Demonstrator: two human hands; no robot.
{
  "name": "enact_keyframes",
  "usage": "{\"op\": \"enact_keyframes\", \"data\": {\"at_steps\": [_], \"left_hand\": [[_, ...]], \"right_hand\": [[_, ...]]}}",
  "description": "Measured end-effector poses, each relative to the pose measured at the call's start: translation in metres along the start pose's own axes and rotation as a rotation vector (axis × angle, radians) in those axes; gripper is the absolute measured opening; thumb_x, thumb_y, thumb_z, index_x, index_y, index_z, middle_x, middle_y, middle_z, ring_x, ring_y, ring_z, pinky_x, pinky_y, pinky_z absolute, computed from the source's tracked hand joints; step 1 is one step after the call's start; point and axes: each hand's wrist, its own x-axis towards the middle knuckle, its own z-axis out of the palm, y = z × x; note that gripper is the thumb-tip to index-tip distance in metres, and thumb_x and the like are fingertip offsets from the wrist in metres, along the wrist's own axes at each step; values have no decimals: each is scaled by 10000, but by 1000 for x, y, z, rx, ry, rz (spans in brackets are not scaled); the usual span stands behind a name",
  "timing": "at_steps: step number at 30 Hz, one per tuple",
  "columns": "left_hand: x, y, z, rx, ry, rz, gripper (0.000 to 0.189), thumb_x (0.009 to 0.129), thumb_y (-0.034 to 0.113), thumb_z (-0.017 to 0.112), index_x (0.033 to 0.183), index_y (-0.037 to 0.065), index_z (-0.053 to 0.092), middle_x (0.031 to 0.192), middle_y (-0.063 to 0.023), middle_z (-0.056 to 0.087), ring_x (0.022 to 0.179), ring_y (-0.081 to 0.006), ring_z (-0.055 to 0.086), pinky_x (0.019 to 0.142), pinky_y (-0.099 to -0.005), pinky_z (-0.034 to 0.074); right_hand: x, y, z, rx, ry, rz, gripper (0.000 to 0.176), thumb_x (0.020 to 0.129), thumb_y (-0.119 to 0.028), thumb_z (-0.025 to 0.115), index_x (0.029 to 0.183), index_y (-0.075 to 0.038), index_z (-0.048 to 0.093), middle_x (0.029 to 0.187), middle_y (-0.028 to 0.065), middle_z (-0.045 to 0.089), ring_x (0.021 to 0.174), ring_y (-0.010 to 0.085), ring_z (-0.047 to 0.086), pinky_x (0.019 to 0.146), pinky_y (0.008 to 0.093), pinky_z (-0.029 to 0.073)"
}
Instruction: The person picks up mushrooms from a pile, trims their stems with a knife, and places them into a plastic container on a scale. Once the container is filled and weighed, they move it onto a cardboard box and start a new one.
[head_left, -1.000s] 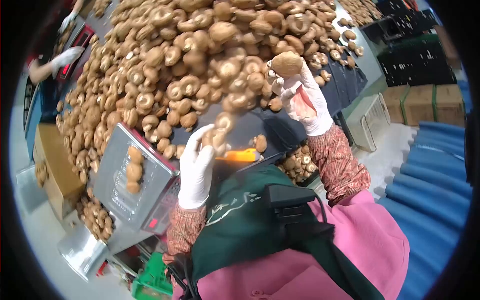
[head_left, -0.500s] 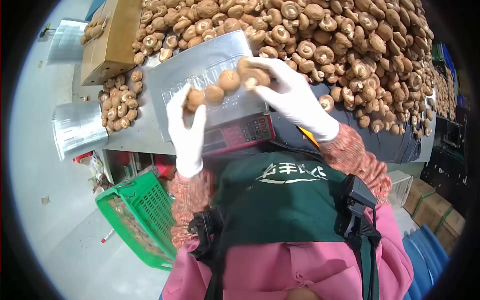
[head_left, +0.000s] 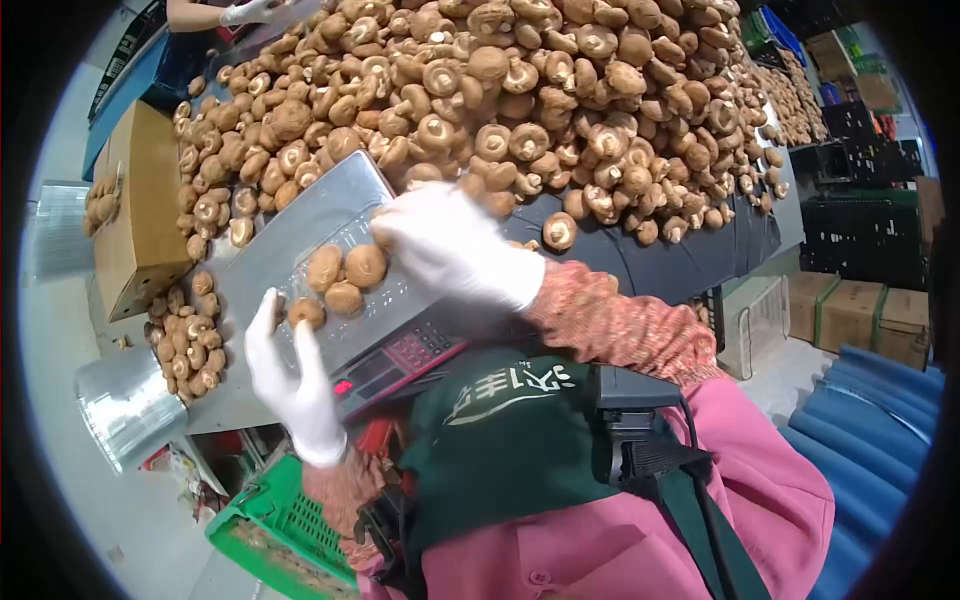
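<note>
Touching one mushroom [head_left: 305, 312] with the left hand [head_left: 290, 375] at the 7 o'clock end of the tray [head_left: 340, 230]; cannot tell if gripped or only nudged. Spreading the right hand [head_left: 450, 245] wide over the 3 o'clock end, blurred, nothing seen inside. Held mushrooms up half a second ago; now lying in the tray, four together, on the scale [head_left: 400, 355]. Beyond, at 12 o'clock, a big mushroom pile [head_left: 520, 90] on the desk [head_left: 660, 265]; at 10 o'clock a cardboard box [head_left: 140, 210]; at 11 o'clock another person's hand [head_left: 245, 12]. Nothing over the tray but the hands.
</note>
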Motion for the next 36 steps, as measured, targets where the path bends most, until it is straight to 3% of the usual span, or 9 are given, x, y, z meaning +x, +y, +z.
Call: {"op": "enact_keyframes", "data": {"at_steps": [1,8,14,16,20,26,31,32,36], "left_hand": [[5,32,-10,-61,-47,82,427,880,-7,610,1303,-58,572,1138,-177,652,1033,-310,615,960,-381,464],[47,197,-41,-207,-532,728,85,826,115,639,859,37,648,690,-79,568,603,-223,482,576,-358,381],[88,207,-32,-392,-803,1146,313,954,147,564,1254,218,620,1027,-99,642,735,-177,567,561,-287,465],[91,200,-13,-506,-750,1221,374,937,157,578,1287,270,642,1068,-101,655,719,-163,573,532,-271,456],[75,211,-27,-540,-833,857,565,880,475,605,1386,222,588,983,-107,669,642,-185,576,474,-312,455],[50,144,20,-544,-86,781,208,918,33,565,1086,-42,661,841,-142,627,675,-179,533,613,-309,424],[24,97,78,-398,-395,-117,325,968,6,536,1285,-20,602,1022,-140,701,803,-134,645,749,-270,524],[19,94,98,-478,-551,-264,366,979,25,537,1341,-21,564,1112,-134,691,860,-119,637,811,-267,522],[-13,77,174,-452,-716,-146,434,958,71,602,1381,-7,542,1165,-176,697,977,-211,698,831,-319,562]], "right_hand": [[-19,17,3,-36,329,-25,215,827,-78,630,1038,-84,672,884,116,674,909,337,658,827,453,513],[-87,101,-59,-203,371,383,169,921,-90,625,1073,-63,694,984,124,695,923,289,673,815,365,535],[-95,143,-132,-317,769,416,257,894,-61,674,1148,-29,655,1083,126,647,902,230,659,810,320,536],[-89,156,-150,-551,719,470,471,853,-277,742,1248,-67,591,1166,157,608,1069,308,622,905,404,521],[-91,186,-149,-558,611,497,499,833,-360,751,1234,-98,608,1153,115,609,1070,311,620,896,404,521],[-164,129,-180,-152,578,609,236,892,-94,672,1119,-34,687,1036,110,695,865,191,674,778,285,536],[-207,80,-155,-9,389,940,500,832,-161,760,1287,-31,597,1149,117,651,983,187,659,846,298,520],[-210,82,-136,-211,390,726,587,819,-193,778,1341,-43,556,1237,143,611,1097,255,629,926,356,504],[-140,76,-123,-433,387,570,673,753,-270,783,1357,-83,551,1301,145,587,1162,344,570,966,432,474]]}}
